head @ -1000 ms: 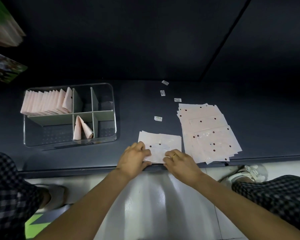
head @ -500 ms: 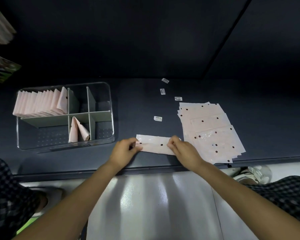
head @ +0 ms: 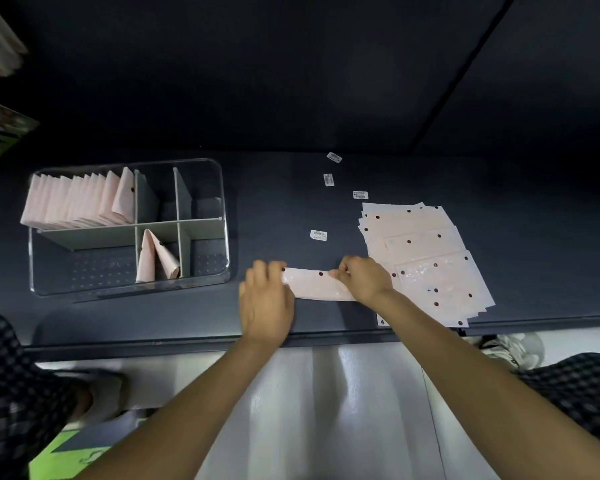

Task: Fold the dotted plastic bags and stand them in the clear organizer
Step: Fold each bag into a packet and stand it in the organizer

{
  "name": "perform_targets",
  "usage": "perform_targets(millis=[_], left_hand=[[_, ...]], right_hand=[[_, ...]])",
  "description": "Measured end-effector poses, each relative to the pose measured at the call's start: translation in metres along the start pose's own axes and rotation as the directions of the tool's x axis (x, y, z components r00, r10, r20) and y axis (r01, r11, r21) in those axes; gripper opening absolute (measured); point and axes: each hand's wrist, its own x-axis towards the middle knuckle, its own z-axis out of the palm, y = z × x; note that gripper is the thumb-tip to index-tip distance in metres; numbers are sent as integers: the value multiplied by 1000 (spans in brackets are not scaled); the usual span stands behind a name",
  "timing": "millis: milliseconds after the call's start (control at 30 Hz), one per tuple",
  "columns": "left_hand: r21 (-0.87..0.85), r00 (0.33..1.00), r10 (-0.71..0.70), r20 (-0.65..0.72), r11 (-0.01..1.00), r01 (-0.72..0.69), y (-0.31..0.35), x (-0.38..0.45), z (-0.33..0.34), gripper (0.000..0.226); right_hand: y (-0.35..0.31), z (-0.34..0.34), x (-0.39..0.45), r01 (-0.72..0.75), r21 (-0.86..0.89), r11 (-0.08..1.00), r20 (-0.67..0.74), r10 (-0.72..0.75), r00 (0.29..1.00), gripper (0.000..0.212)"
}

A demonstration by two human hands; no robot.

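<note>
Inside clear organizer [head: 224, 216], folded bags [head: 80, 202], two more bags [head: 156, 259] leaning

Bare forearms reach in from 6 o'clock. Left hand [head: 266, 299] lies palm-down, fingers curled at one end of folded pink dotted plastic bag [head: 317, 285]; right hand [head: 362, 278] pinches its 3 o'clock end.

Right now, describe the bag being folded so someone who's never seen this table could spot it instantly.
On the dark table, look between the clear organizer on the left and the flat stack of dotted bags on the right. Near the front edge lies a narrow folded pink strip, held at its ends by the left hand and right hand. It alone is folded yet lying flat.
</note>
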Motion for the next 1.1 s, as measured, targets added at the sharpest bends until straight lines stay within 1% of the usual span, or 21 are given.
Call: perform_targets(millis=[33, 67, 100, 133, 167, 200, 267, 400, 467, 500, 567, 600, 633, 667, 700, 767, 833, 900, 1000, 1033, 1100], left_hand=[[14, 991, 130, 32, 991, -130, 5, -5, 3, 36], [7, 960, 255, 111, 966, -258, 8, -9, 7, 41], [22, 910, 352, 219, 931, -365, 11, -12, 12, 50], [66, 858, 399, 323, 895, -441, 12, -15, 17, 61], [117, 823, 402, 402, 869, -481, 12, -16, 21, 69], [163, 806, 379, 454, 855, -493, 10, -17, 24, 74], [218, 795, 341, 502, 840, -498, 4, -16, 27, 78], [264, 765, 352, 539, 793, -550, -18, -12, 19, 75], [279, 760, 357, 544, 777, -565, -26, -11, 14, 72], [277, 757, 360, 546, 775, -568, -28, -12, 13, 72], [263, 754, 367, 545, 779, -569, -28, -12, 13, 71], [256, 755, 369, 542, 783, -567, -27, -12, 14, 70], [249, 756, 372, 539, 787, -565, -27, -11, 15, 70], [242, 757, 375, 536, 791, -563, -27, -11, 15, 70], [234, 757, 373, 536, 796, -558, -27, -11, 15, 70], [219, 760, 368, 536, 808, -546, -28, -11, 16, 68], [220, 763, 366, 533, 811, -542, -29, -10, 16, 69], [234, 762, 367, 534, 801, -550, -29, -10, 16, 71], [229, 761, 364, 537, 806, -546, -29, -10, 15, 71], [223, 761, 365, 537, 808, -545, -29, -9, 15, 71], [215, 756, 364, 544, 810, -545, -29, -8, 14, 71]], right_hand=[[-1, -1, 1, -6, 2, 1000, 11, 6, 1000, 33], [-2, -2, 1, -12, 0, 1000, 19, 12, 1000, 32], [-3, -2, 1, -17, -4, 1000, 23, 17, 1000, 32], [-3, -3, 1, -22, -7, 1000, 22, 22, 1000, 32], [-4, -3, 1, -28, -10, 1000, 22, 28, 999, 31], [-5, -3, 0, -34, -12, 999, 19, 34, 999, 31], [-5, -3, 0, -43, -12, 999, 20, 43, 999, 32], [-5, -2, -1, -66, 15, 998, 27, 66, 997, 31], [-8, -2, -5, -83, 14, 996, -1, 83, 997, 30], [-10, -2, -9, -77, -27, 997, -69, 75, 995, 28], [-14, 3, -21, -2, -85, 996, -306, -24, 952, 23], [-16, 8, -28, 89, -38, 995, -413, -97, 905, 23], [-21, 12, -35, 194, 33, 980, -451, -159, 878, 25], [-25, 18, -43, 289, 86, 953, -424, -228, 877, 30], [-28, 25, -50, 357, 84, 931, -346, -308, 886, 37], [-25, 42, -59, 427, -43, 903, -151, -428, 891, 51], [-10, 51, -61, 433, -176, 884, -52, -448, 893, 60], [9, 52, -61, 408, -248, 879, -59, -434, 899, 65], [31, 42, -62, 358, -285, 889, -69, -391, 918, 67], [34, 37, -62, 351, -307, 884, -94, -396, 913, 66], [35, 26, -61, 373, -361, 855, -191, -459, 868, 59]])
